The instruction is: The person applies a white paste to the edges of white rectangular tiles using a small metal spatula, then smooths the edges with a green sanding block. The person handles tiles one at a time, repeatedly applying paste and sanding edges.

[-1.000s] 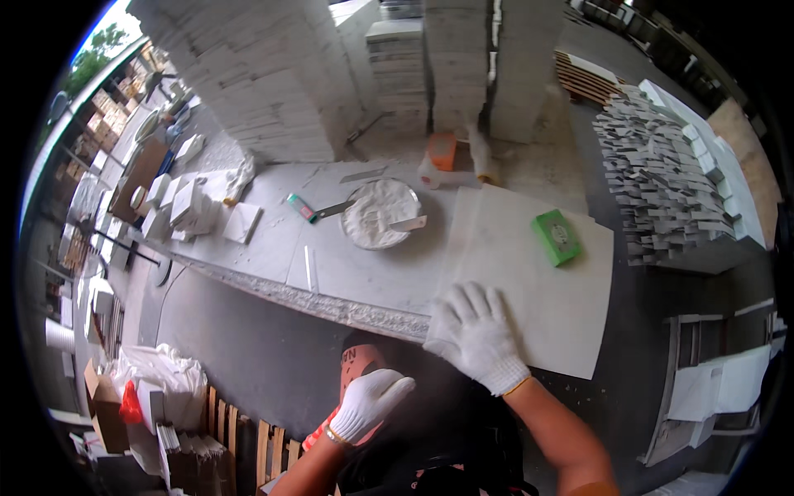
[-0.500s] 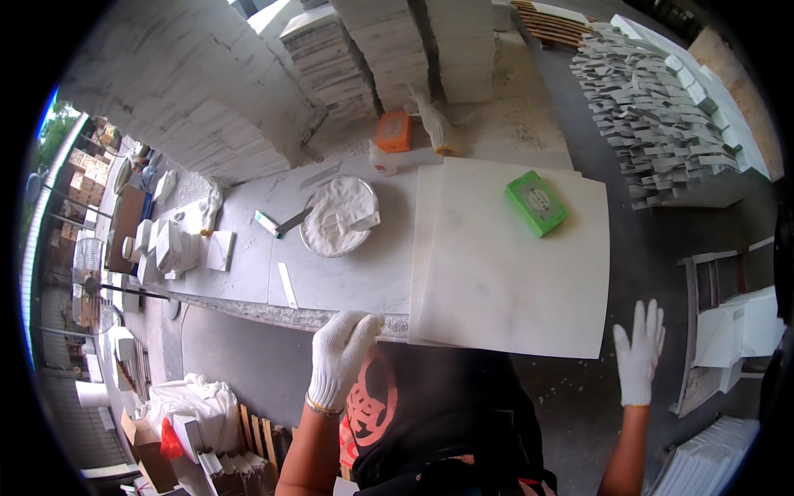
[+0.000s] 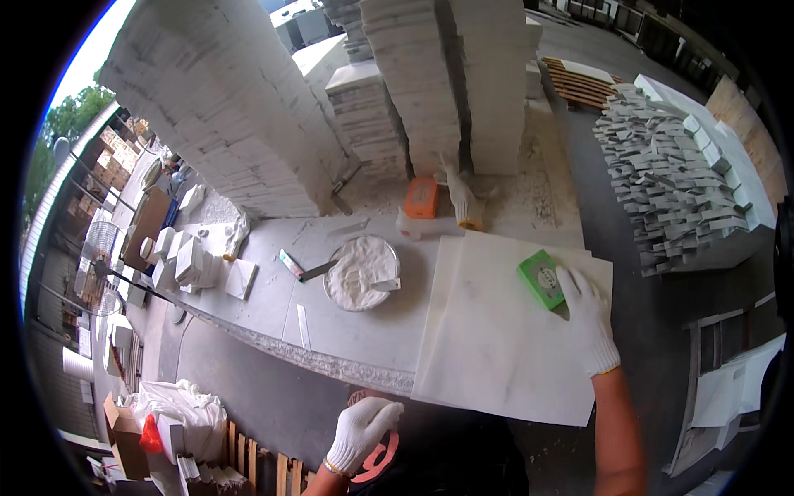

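Observation:
My right hand, in a white knit glove, reaches over the large white stone slab. Its fingers are stretched out, the tips at the right edge of a green rectangular block with a printed round mark. They appear to touch the block without being wrapped round it. My left hand, gloved too, hovers in front of the table's near edge, close to my body. Its fingers are curled together, and nothing shows in them. Left of the slab stands a metal bowl of white paste with a scraper in it.
An orange block and a loose glove lie behind the slab. A green-and-white tube and a thin white strip lie near the bowl. Tall stone stacks rise at the back. Small white blocks sit on the left.
My right hand has come from beside the slab, up and left onto it, to the green block. My left hand has drawn back from the table's edge. The view has tilted up.

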A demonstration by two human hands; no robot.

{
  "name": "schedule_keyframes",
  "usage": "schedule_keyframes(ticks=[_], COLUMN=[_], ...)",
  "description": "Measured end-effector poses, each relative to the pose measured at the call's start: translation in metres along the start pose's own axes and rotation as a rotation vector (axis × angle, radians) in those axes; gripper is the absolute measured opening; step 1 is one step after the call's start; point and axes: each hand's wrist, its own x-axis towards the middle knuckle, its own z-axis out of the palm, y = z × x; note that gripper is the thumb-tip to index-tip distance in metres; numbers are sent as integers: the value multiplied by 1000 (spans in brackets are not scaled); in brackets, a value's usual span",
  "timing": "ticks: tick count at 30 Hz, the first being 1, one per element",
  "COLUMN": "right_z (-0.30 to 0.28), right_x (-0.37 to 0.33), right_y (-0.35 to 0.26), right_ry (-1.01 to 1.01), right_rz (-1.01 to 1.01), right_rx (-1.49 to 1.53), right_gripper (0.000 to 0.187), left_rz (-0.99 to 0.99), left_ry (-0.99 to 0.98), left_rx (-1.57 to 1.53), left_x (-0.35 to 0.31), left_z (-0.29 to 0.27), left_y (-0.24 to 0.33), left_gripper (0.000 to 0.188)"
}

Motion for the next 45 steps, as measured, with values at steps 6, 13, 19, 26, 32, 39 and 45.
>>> schedule_keyframes(ticks=[6,13,19,26,32,39,45], right_z=[-7,-7,27,43,13,-17,6], right_x=[26,126,155,52,17,-25,-1], right_y=[-4,8,-23,-65,63,144,136], right_ry=[-3,31,234,-66,55,183,85], right_rz=[12,35,21,-297,225,694,803], right_rx=[165,234,-125,-82,-150,604,1186], right_gripper=[69,66,73,65,72,69,82], left_rz=[382,296,256,152,234,98,158], left_ry=[-71,-87,-82,-38,-52,-70,-82], left_rx=[179,50,-120,-233,-159,-201,-185], left_x=[13,23,14,16,13,-1,-1], left_z=[1,4,13,22,21,26,33], left_y=[-1,23,34,29,45,36,47], left_gripper=[20,19,11,13,13,13,14])
